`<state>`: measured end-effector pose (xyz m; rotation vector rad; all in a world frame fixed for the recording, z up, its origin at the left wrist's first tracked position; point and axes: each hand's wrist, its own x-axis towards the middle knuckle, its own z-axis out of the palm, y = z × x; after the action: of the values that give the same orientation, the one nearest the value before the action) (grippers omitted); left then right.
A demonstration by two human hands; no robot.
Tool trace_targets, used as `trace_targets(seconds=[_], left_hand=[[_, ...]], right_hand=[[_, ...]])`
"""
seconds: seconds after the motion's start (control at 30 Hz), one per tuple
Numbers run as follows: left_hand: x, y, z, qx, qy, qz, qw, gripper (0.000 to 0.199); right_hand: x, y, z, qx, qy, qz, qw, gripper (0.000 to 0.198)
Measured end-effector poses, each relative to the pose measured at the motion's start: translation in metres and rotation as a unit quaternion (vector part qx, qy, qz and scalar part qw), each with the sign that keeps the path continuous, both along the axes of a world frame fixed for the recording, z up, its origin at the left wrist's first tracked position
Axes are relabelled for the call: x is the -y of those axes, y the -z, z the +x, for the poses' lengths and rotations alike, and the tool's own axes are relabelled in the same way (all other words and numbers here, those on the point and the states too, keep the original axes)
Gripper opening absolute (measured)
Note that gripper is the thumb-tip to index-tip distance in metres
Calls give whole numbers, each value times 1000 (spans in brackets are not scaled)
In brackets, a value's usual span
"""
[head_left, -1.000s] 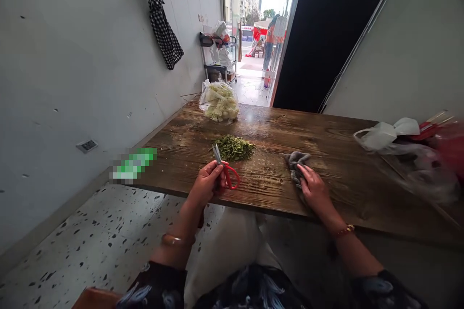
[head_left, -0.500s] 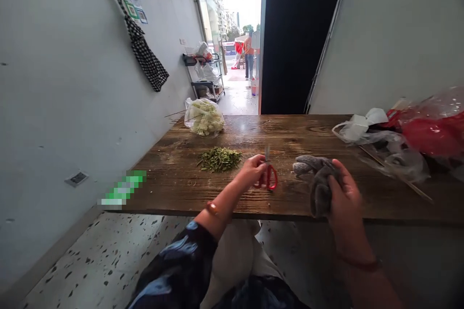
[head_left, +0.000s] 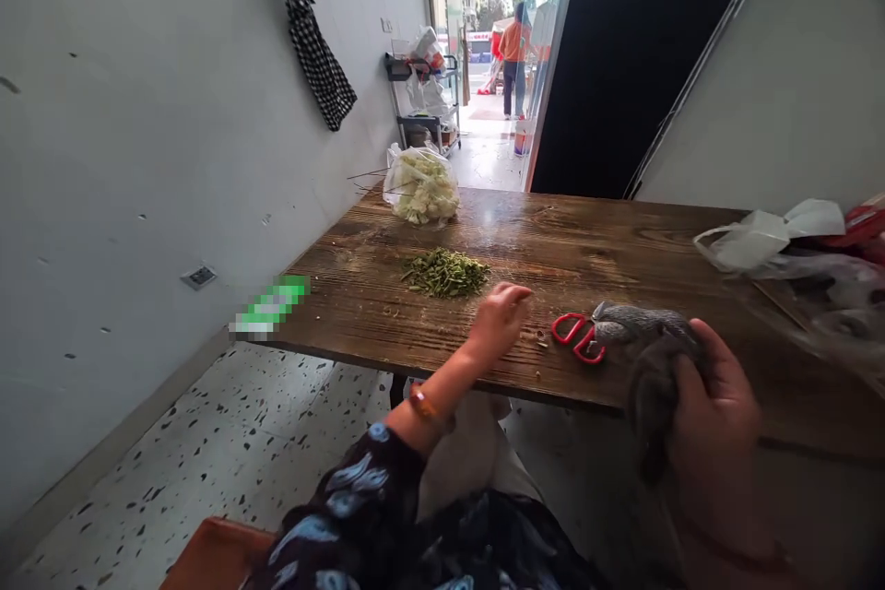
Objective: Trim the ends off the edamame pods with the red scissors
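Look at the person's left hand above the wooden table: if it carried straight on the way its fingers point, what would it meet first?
The left hand points up and right along the table. The scissors lie lower to its right, probably off that line. The way looks free over bare wood, though depth is unclear.

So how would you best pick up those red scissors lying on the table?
By the red handle loops of the scissors, coming from above on the left. They lie flat with the loops bare and pointing that way, near the left hand, while the blade end is hidden under the grey cloth that the right hand holds.
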<state>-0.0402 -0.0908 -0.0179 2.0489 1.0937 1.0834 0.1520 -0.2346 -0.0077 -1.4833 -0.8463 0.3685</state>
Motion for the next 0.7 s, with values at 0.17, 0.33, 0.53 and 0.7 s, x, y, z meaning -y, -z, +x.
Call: trace_targets(seconds=[0.17, 0.33, 0.53, 0.7], left_hand=[[19, 7, -73, -14, -116, 30, 993, 20], [55, 6, -47, -143, 67, 133, 978, 21], [66, 9, -5, -296, 240, 184, 906, 43], [32, 15, -6, -342, 166, 149, 913, 54]], right_hand=[[-12, 22, -15, 114, -40, -31, 992, 46], [-47, 51, -15, 290, -160, -2, 943, 40], [-81, 72, 43, 378, -153, -46, 912, 43], [-70, 44, 81, 284, -6, -22, 959, 42]])
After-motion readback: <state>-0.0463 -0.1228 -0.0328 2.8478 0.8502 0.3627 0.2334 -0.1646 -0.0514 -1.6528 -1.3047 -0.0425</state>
